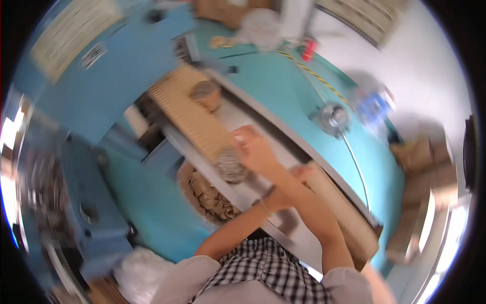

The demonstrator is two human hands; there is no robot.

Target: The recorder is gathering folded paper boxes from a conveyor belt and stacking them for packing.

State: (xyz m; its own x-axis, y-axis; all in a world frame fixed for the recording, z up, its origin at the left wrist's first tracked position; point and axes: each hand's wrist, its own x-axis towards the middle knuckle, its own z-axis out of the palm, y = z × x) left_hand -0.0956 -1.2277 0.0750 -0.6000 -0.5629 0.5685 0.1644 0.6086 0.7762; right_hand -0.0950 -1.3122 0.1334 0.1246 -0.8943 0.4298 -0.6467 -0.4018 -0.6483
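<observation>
My forearms cross over a narrow metal worktable (243, 109). My right hand (249, 146) is over its middle with the fingers curled; blur hides what they hold, if anything. Just beside it, at the edge of a ribbed tan strip (190, 114), sits a round grey bundle of stacked or coiled pieces (230, 165). A similar bundle with a brown side (206, 95) lies farther along the strip. My left hand (302, 174) reaches under my right forearm to the right side, close to a long brown cardboard box (341, 210). Its fingers are smeared and partly hidden.
A blue machine (121, 61) stands at the far left, meeting the strip. Below the table's left edge is a bin (186, 185) of brown folded pieces. A floor fan (334, 119), a blue-labelled clear bottle (373, 106) and cardboard boxes (420, 202) stand right on the green floor.
</observation>
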